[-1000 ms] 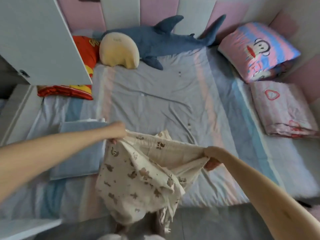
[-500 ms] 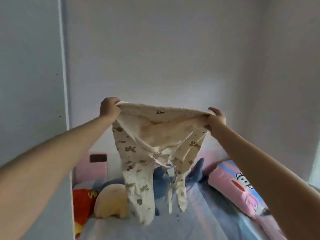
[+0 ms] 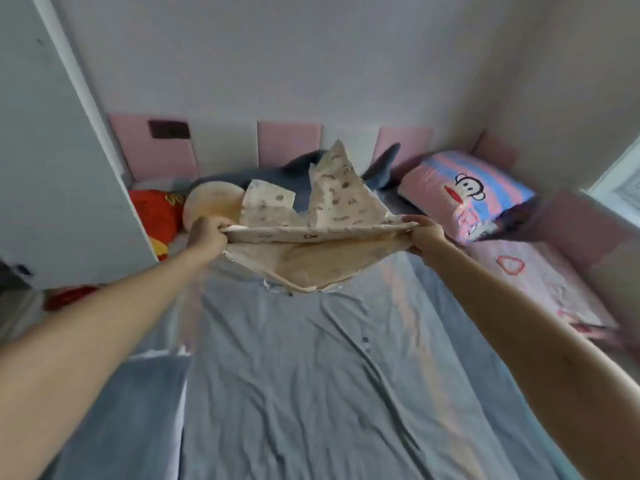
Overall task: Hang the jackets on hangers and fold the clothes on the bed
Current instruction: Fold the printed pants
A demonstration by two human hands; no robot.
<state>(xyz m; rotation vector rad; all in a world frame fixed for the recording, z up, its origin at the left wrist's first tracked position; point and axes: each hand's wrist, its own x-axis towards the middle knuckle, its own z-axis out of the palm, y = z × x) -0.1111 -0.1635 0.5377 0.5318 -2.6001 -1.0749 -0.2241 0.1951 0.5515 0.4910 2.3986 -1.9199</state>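
Head view: left hand [image 3: 207, 234] and right hand [image 3: 428, 237] grip cream printed trousers [image 3: 306, 259] (legs airborne).

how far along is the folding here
Done: one blue piece looks folded at the near left of the sheet. In hand: left hand and right hand grip the printed trousers by the waist, in the air above it. Left: lay them flat, fold. No jackets or hangers in view.

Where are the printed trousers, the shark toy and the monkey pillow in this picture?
printed trousers [image 3: 311, 234]: head view, on the middle of the stretched waistband.
shark toy [image 3: 287, 173]: head view, on its blue-grey body by the headboard.
monkey pillow [image 3: 467, 188]: head view, on the monkey face print.
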